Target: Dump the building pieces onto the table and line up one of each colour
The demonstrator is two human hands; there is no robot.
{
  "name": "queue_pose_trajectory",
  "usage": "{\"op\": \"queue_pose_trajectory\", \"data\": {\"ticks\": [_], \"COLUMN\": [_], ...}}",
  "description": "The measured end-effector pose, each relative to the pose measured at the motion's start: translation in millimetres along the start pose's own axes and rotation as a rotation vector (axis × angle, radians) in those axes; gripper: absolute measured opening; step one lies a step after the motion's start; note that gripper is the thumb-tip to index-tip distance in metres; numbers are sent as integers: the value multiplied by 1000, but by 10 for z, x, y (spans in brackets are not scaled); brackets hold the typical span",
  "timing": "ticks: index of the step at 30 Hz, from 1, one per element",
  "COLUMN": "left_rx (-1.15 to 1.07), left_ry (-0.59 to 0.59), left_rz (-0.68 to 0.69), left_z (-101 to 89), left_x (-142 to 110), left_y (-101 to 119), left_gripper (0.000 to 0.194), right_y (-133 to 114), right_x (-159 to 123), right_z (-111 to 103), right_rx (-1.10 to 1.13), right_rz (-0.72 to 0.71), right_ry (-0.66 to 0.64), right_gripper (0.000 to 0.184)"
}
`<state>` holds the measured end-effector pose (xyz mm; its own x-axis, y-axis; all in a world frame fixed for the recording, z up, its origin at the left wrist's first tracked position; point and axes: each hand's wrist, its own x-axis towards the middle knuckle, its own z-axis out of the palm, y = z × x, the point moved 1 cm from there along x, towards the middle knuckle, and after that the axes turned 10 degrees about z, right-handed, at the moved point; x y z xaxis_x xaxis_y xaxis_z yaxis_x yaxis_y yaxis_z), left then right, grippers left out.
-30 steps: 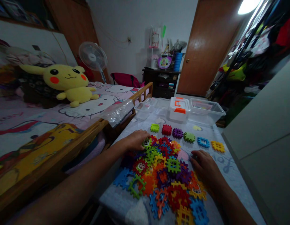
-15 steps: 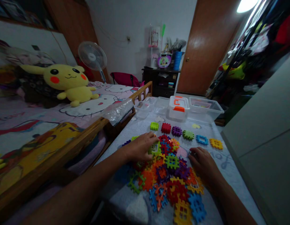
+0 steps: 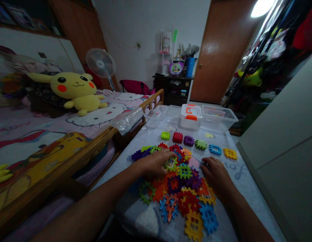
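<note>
My left hand (image 3: 156, 163) reaches over the left of a heap of toothed plastic building pieces. Its thumb and fingers are closed on the edge of a light green window piece (image 3: 171, 163). Just right of that lies another green window piece (image 3: 185, 171). My right hand (image 3: 215, 171) is low over the cloth at the heap's right side, fingers curled in; what they hold, if anything, is hidden. Near it are purple pieces (image 3: 194, 181) and an orange piece (image 3: 207, 192). A yellow window piece (image 3: 194, 225) and a blue piece (image 3: 208, 218) lie at the near edge.
Beyond the heap a row holds a red block (image 3: 177, 137), a purple block (image 3: 189, 140), a blue block (image 3: 215, 149) and others. Clear plastic boxes (image 3: 218, 117) stand behind, one lidded with orange clips (image 3: 191, 117). A wooden bed rail (image 3: 95, 151) borders the left.
My left hand has moved slightly right and nearer, carrying the light green window piece with it. More pieces show behind that hand. My right hand has hardly moved.
</note>
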<state>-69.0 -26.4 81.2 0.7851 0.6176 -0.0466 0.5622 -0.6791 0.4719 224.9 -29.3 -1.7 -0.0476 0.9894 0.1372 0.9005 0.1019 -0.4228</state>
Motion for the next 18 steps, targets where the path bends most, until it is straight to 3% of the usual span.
{"op": "queue_pose_trajectory", "data": {"ticks": [10, 18], "left_rx": [-122, 83], "left_ry": [182, 289], "left_rz": [-112, -165], "left_z": [-123, -106], "left_x": [81, 51], "left_y": [-307, -480], "left_gripper": [66, 66], "right_y": [-19, -28], "right_x": [-5, -5], "right_z": [-5, -19], "right_rx": [-22, -29], "right_rz": [-13, -13], "right_ry": [1, -5], "right_gripper": [26, 24]}}
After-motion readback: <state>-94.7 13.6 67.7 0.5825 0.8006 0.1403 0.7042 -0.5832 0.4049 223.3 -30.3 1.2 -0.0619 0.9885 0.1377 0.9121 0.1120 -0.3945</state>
